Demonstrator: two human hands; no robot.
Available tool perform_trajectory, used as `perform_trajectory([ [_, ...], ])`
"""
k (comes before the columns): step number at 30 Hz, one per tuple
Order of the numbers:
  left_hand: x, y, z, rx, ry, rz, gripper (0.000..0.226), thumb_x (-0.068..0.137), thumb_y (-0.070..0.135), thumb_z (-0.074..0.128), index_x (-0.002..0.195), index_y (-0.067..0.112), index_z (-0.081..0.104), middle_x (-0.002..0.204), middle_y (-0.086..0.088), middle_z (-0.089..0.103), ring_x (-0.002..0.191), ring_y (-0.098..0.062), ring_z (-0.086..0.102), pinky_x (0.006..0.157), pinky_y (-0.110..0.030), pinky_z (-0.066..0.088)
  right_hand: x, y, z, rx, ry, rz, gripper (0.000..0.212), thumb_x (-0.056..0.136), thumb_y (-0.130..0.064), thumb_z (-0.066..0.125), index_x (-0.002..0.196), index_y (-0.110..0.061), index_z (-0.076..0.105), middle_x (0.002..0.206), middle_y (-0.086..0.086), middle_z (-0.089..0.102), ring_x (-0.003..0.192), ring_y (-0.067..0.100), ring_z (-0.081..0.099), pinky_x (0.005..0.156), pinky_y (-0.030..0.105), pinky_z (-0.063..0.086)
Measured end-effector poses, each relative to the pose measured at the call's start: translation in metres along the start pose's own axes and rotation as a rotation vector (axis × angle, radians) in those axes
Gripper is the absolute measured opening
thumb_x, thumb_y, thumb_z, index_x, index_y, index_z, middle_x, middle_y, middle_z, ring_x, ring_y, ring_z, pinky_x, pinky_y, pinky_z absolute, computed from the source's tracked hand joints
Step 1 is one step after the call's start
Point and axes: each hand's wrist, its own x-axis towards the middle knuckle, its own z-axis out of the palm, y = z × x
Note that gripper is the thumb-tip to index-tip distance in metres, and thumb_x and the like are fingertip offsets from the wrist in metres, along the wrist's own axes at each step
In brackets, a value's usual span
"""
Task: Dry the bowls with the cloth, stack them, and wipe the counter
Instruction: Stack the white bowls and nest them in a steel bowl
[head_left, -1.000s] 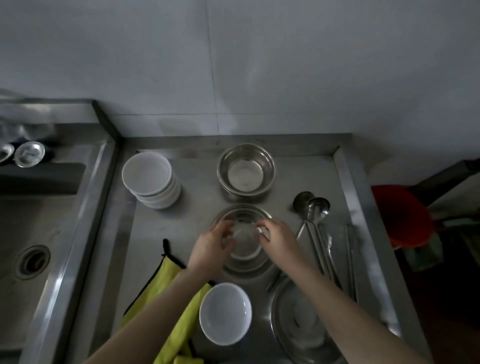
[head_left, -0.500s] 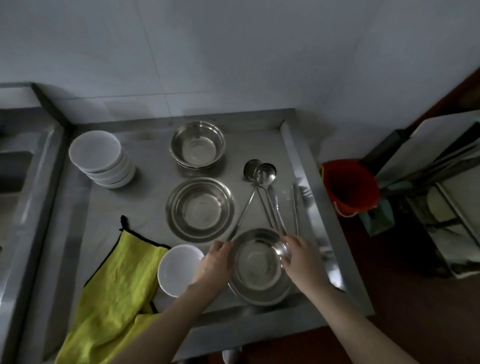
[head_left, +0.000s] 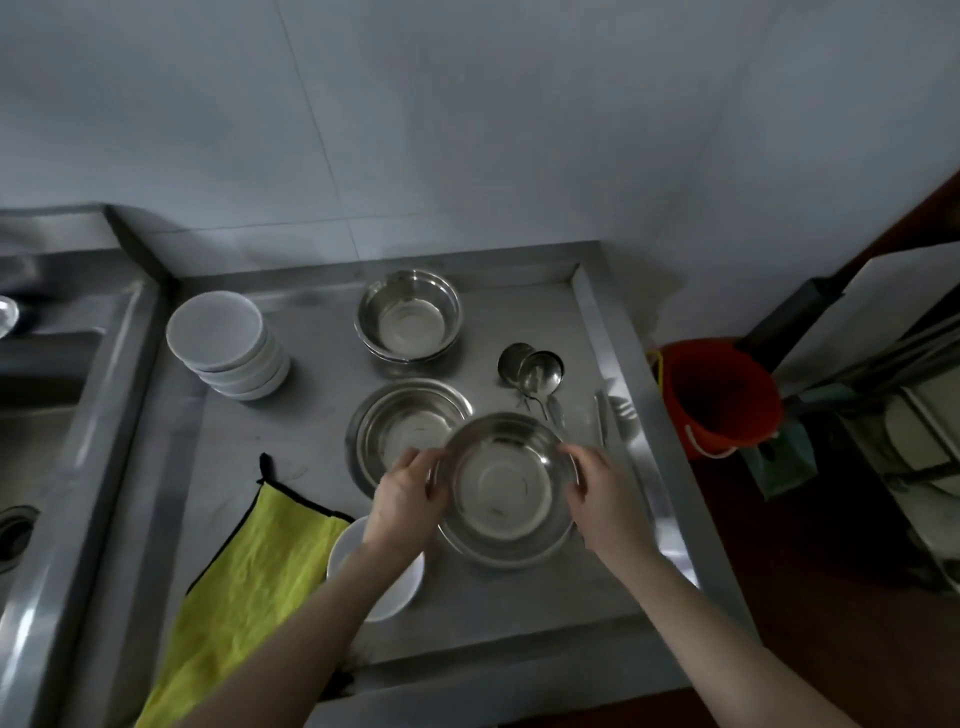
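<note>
A grey stainless-steel bench (head_left: 234, 426) with a raised rim fills a corner of pale tiled wall, and dark floor lies past its right edge. Both hands hold a round shallow steel bowl (head_left: 504, 483). The left hand (head_left: 405, 493) and the right hand (head_left: 605, 499) curl round opposite sides of its rim, and a second steel rim shows beneath it.

Relative to that bowl:
- Just behind-left is a wide steel basin (head_left: 400, 431).
- Further behind are nested deep steel bowls (head_left: 408, 322).
- Far behind-left is a stack of white ceramic bowls (head_left: 223, 338).
- Near-left is a single white bowl (head_left: 340, 558), just beside a yellow-green cloth (head_left: 249, 571) that hangs over the front edge.
- Behind-right lie steel ladles (head_left: 535, 371).
- To the right, on the floor, stands an orange plastic bucket (head_left: 719, 400).
</note>
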Motion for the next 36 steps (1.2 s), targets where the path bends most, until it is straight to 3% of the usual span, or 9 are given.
perform_trajectory([
  [4, 0.047, -0.001, -0.038, -0.006, 0.099, -0.029, 0.030, 0.083, 0.008, 0.070, 0.113, 0.013, 0.071, 0.106, -0.006, 0.067, 0.081, -0.026, 0.067, 0.079, -0.033, 0.053, 0.060, -0.042, -0.001, 0.064, 0.085, -0.068, 0.041, 0.087, -0.002, 0.058, 0.126, -0.013, 0.057, 0.119, 0.002, 0.059, 0.105, 0.017, 0.058, 0.084, 0.017, 0.038],
  [9, 0.113, -0.013, -0.084, -0.009, 0.155, -0.062, 0.028, 0.088, 0.012, 0.066, 0.116, 0.013, 0.068, 0.098, -0.004, 0.062, 0.075, -0.024, 0.063, 0.077, -0.038, 0.054, 0.145, -0.085, 0.016, 0.098, 0.134, -0.125, 0.035, 0.080, 0.003, 0.059, 0.113, -0.005, 0.064, 0.102, 0.013, 0.064, 0.095, 0.029, 0.061, 0.081, 0.020, 0.037],
  [13, 0.166, -0.027, -0.101, 0.037, 0.156, -0.085, 0.034, 0.082, 0.006, 0.068, 0.116, 0.010, 0.068, 0.100, -0.007, 0.064, 0.077, -0.025, 0.063, 0.077, -0.031, 0.050, 0.204, -0.105, 0.035, 0.075, 0.119, -0.121, 0.039, 0.080, 0.004, 0.059, 0.118, -0.006, 0.063, 0.107, 0.012, 0.064, 0.100, 0.028, 0.059, 0.083, 0.022, 0.036],
  [16, 0.197, -0.039, -0.101, 0.050, 0.143, -0.115, 0.038, 0.081, 0.003, 0.067, 0.118, 0.008, 0.067, 0.109, -0.013, 0.065, 0.090, -0.031, 0.064, 0.080, -0.031, 0.045, 0.236, -0.111, 0.051, 0.065, 0.087, -0.142, 0.038, 0.083, 0.001, 0.059, 0.120, -0.006, 0.061, 0.109, 0.012, 0.064, 0.103, 0.029, 0.057, 0.088, 0.030, 0.043],
  [20, 0.223, -0.055, -0.092, 0.046, 0.079, -0.130, 0.047, 0.080, 0.001, 0.064, 0.127, 0.008, 0.062, 0.121, -0.014, 0.063, 0.109, -0.033, 0.059, 0.091, -0.033, 0.043, 0.262, -0.112, 0.071, 0.086, 0.077, -0.138, 0.037, 0.083, 0.004, 0.059, 0.119, -0.005, 0.061, 0.111, 0.013, 0.064, 0.104, 0.030, 0.058, 0.086, 0.025, 0.040],
  [26, 0.241, -0.078, -0.074, -0.032, 0.116, -0.205, 0.041, 0.082, -0.002, 0.059, 0.119, 0.013, 0.063, 0.110, -0.010, 0.068, 0.096, -0.032, 0.063, 0.082, -0.037, 0.053, 0.287, -0.108, 0.093, 0.059, 0.057, -0.140, 0.041, 0.075, 0.010, 0.059, 0.113, -0.004, 0.063, 0.107, 0.011, 0.066, 0.099, 0.027, 0.059, 0.086, 0.022, 0.040],
  [30, 0.243, -0.087, -0.063, -0.013, 0.099, -0.229, 0.033, 0.089, 0.003, 0.056, 0.120, 0.014, 0.061, 0.104, -0.011, 0.069, 0.090, -0.033, 0.064, 0.074, -0.035, 0.049, 0.295, -0.096, 0.107, 0.007, 0.021, -0.155, 0.040, 0.071, 0.010, 0.059, 0.107, -0.008, 0.063, 0.099, 0.006, 0.066, 0.089, 0.026, 0.061, 0.080, 0.037, 0.049],
  [36, 0.247, -0.093, -0.059, 0.021, 0.056, -0.242, 0.042, 0.092, 0.004, 0.053, 0.132, 0.013, 0.056, 0.125, -0.014, 0.065, 0.102, -0.039, 0.062, 0.081, -0.038, 0.047, 0.295, -0.092, 0.113, 0.052, 0.032, -0.102, 0.050, 0.076, 0.008, 0.059, 0.124, -0.005, 0.058, 0.117, 0.012, 0.064, 0.107, 0.030, 0.059, 0.092, 0.028, 0.043],
])
